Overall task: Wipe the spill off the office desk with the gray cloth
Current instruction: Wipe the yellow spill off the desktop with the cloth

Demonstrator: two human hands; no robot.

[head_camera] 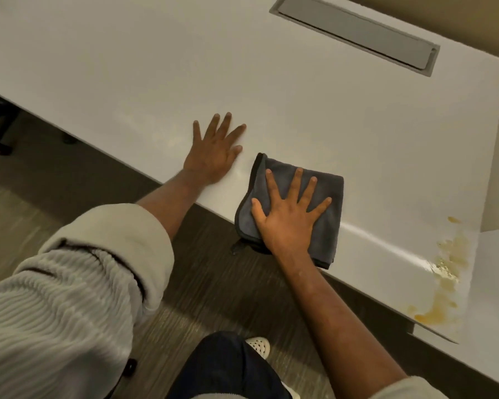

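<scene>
The smooth white laminate desk top (300,105) is plain except for a blotchy yellow-brown liquid spill (447,272) near its right corner, and a flat matte gray rectangular cable hatch (357,30) is set into it. The folded dark gray microfibre cloth (326,231) has a black stitched edge. The ribbed pale cream fleece sleeve (69,283) shows fine parallel ridges, over a streaky dark brown wood-grain floor (219,289), beside dark navy trousers (225,367) and a white perforated shoe (258,345).

We noted a dark wood-grain plank floor (219,286) beneath the white worktop. A grey cable-access flap (355,30) sat recessed near the far edge. A beige wall panel (444,21) rose behind; dark chair legs (0,133) showed at left. Lighting was warm and dim.
</scene>
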